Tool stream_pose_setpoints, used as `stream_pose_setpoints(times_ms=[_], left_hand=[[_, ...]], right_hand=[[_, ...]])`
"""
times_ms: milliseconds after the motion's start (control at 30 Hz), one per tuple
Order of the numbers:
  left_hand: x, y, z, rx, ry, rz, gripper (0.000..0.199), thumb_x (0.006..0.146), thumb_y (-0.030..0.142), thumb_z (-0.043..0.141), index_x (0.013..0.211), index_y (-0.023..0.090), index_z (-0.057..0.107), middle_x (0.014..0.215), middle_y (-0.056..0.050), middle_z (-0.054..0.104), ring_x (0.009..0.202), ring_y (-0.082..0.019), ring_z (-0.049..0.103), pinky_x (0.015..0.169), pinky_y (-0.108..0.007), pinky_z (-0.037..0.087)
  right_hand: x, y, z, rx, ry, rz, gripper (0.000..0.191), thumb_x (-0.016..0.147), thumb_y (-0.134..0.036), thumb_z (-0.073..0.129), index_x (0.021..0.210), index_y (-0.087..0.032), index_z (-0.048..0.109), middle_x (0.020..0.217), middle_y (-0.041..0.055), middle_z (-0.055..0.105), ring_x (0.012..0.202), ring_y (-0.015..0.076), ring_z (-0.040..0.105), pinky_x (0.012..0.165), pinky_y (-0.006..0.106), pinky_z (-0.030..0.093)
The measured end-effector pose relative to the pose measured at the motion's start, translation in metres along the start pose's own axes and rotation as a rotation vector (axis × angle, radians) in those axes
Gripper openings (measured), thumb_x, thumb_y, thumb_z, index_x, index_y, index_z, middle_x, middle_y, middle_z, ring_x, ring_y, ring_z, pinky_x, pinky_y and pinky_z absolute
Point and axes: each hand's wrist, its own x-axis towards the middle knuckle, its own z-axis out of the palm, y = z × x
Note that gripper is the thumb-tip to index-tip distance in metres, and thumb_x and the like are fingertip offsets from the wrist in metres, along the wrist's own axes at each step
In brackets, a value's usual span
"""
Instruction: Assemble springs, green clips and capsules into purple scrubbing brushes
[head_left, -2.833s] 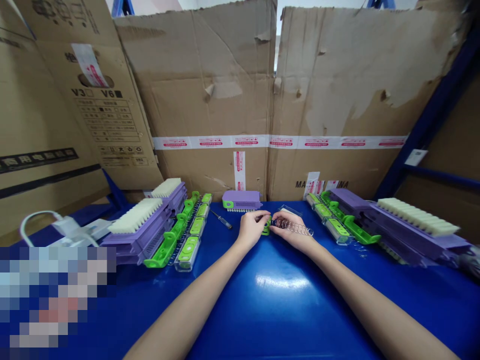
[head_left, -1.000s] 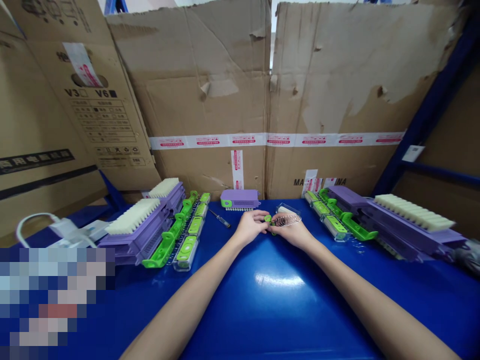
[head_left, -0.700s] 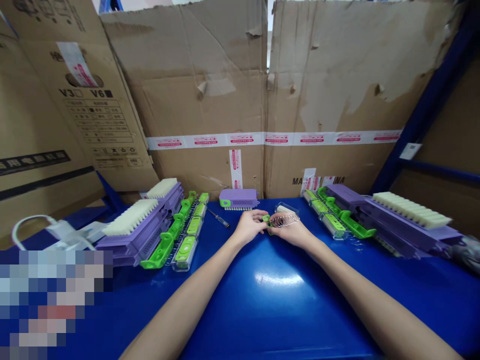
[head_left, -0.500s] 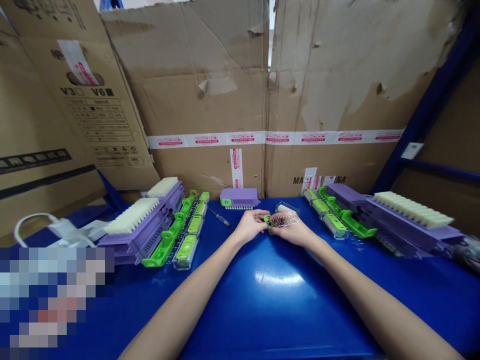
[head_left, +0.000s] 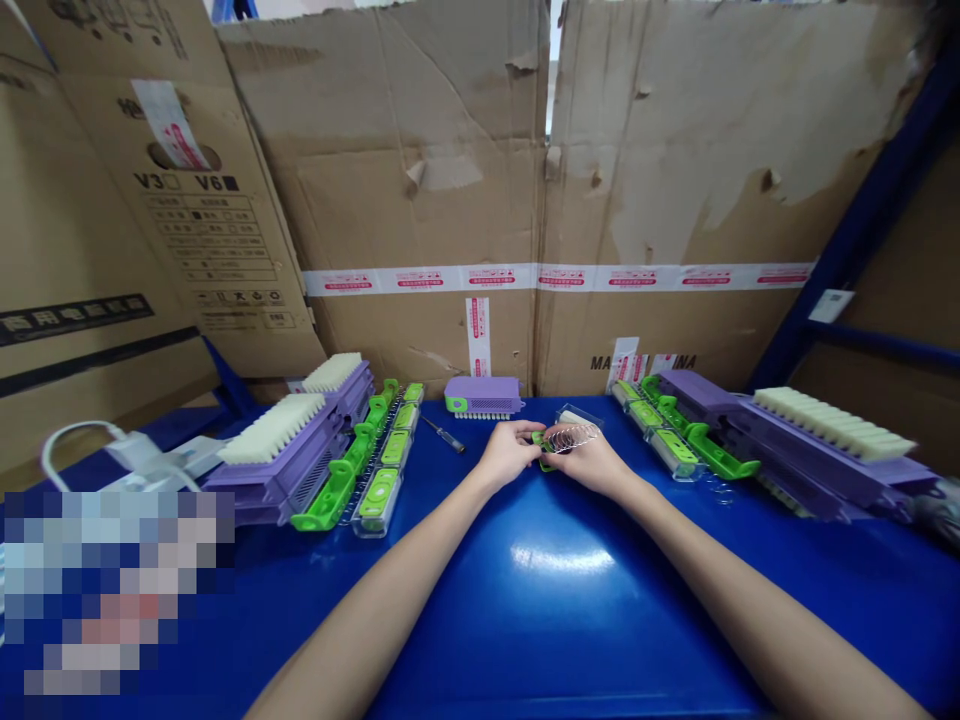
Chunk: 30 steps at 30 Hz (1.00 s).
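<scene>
My left hand (head_left: 508,455) has its fingers closed on the left side of a small green part (head_left: 545,461) over the middle of the blue table. On the other side, my right hand (head_left: 589,462) grips the same green part. A coiled metal spring (head_left: 574,437) lies across the back of the fingers of my right hand. Just behind that hand is a clear plastic case (head_left: 588,415) with a whitish piece in it. Fingers hide much of the green part.
A screwdriver (head_left: 450,439) and a purple brush unit (head_left: 484,396) lie behind my left hand. Purple bodies with cream bristles (head_left: 274,428), green brackets (head_left: 334,495) and clear cases with green tops (head_left: 379,495) are at left; similar parts (head_left: 832,425) at right. Cardboard (head_left: 420,220) stands behind.
The view has shifted slightly, so the surroundings appear a little further right. The green part appears slightly tilted between my fingers; both hands still hold it.
</scene>
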Motion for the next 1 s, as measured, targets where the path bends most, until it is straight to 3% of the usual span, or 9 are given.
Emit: stream_pose_setpoints(times_ms=[100,333,633,1000], left_hand=[[0.0,0.0,0.0,-0.017,0.014,-0.001,0.039,0.059,-0.003,0.058,0.097,0.005,0.063,0.079,-0.008,0.068,0.055,-0.009,0.057,0.044,-0.017,0.041],[0.001,-0.001,-0.001,-0.01,0.004,-0.028,0.037,0.06,-0.004,0.058,0.096,0.005,0.064,0.076,-0.006,0.068,0.051,-0.007,0.054,0.043,-0.016,0.039],[0.001,-0.001,0.0,-0.037,0.032,-0.032,0.036,0.06,-0.005,0.059,0.093,0.006,0.064,0.074,-0.005,0.068,0.049,-0.006,0.054,0.041,-0.015,0.041],[0.004,-0.004,0.002,-0.026,0.076,-0.018,0.037,0.058,-0.004,0.061,0.094,0.004,0.064,0.073,-0.005,0.067,0.046,-0.006,0.052,0.038,-0.016,0.038]], right_hand=[[0.0,0.0,-0.001,-0.082,-0.026,0.015,0.011,0.071,-0.024,0.058,0.062,-0.018,0.06,0.063,0.0016,0.061,0.061,0.0143,0.055,0.057,0.024,0.041],[-0.001,0.008,0.003,-0.053,0.019,0.04,0.008,0.07,-0.025,0.062,0.073,-0.017,0.063,0.071,0.0016,0.065,0.064,0.0142,0.058,0.061,0.024,0.044],[0.0,0.007,0.003,-0.081,0.02,0.112,0.012,0.068,-0.028,0.066,0.066,-0.017,0.063,0.065,0.0007,0.063,0.06,0.0143,0.057,0.056,0.024,0.042],[0.0,0.009,0.002,-0.176,0.069,-0.07,0.006,0.071,-0.021,0.064,0.076,-0.019,0.066,0.078,0.003,0.066,0.071,0.0161,0.06,0.067,0.026,0.046]])
